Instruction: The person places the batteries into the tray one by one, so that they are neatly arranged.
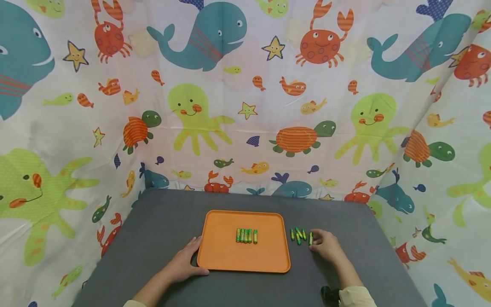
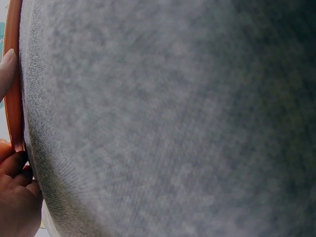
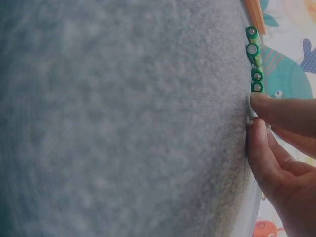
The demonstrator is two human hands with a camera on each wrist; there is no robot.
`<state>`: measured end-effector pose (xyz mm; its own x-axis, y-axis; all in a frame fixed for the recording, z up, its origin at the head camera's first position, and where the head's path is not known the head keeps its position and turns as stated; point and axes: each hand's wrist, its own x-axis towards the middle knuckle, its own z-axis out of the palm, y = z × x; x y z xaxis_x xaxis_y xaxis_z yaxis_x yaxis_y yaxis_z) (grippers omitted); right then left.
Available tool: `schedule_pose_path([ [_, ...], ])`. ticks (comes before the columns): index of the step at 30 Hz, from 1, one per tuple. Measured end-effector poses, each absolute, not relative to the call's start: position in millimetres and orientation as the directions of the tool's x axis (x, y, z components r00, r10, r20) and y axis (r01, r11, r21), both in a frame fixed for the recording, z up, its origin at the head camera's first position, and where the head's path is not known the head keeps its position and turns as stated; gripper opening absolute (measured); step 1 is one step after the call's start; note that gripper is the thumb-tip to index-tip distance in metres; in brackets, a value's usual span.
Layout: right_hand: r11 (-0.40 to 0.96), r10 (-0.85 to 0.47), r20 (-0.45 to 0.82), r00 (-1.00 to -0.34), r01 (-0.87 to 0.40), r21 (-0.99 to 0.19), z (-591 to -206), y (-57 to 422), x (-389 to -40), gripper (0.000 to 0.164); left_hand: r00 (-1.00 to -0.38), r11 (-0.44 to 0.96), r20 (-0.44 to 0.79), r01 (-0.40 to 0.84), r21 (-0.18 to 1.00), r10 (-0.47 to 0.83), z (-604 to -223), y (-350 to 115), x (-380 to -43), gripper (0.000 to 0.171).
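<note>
An orange tray lies on the grey table, with several green-and-yellow batteries standing side by side near its middle. My left hand holds the tray's front left corner, thumb along the front rim and fingers at the left side. To the right of the tray, my right hand pinches one battery between thumb and finger. Several loose batteries lie between that hand and the tray. In the right wrist view their round ends show beside my fingertips, which mostly hide the pinched battery.
The grey tabletop runs out to all sides of the tray. A curtain printed with sea animals hangs behind the table and along both sides. Near my right sleeve sits a black object, the wrist camera by its place.
</note>
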<state>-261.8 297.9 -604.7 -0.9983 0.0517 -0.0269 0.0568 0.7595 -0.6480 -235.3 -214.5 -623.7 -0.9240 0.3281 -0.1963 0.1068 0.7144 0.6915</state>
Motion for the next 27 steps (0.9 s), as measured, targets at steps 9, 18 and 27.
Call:
schedule_pose_path([
  [9, 0.723, 0.05, -0.02, -0.999, 0.05, -0.689, -603, 299, -260, 0.058, -0.924, 0.711, -0.195, 0.106, 0.695, 0.328, -623, -215, -235, 0.121],
  [18, 0.679, 0.035, -0.022, -0.999, 0.04, -0.733, -587, 287, -263, 0.059, -0.922, 0.713, -0.194, 0.113, 0.692, 0.335, -627, -217, -237, 0.122],
  [27, 0.649, -0.02, 0.01, -1.0, -0.021, -0.76, -561, 262, -264, 0.056, -0.923, 0.703, -0.176, 0.127, 0.7, 0.342, -627, -217, -236, 0.121],
])
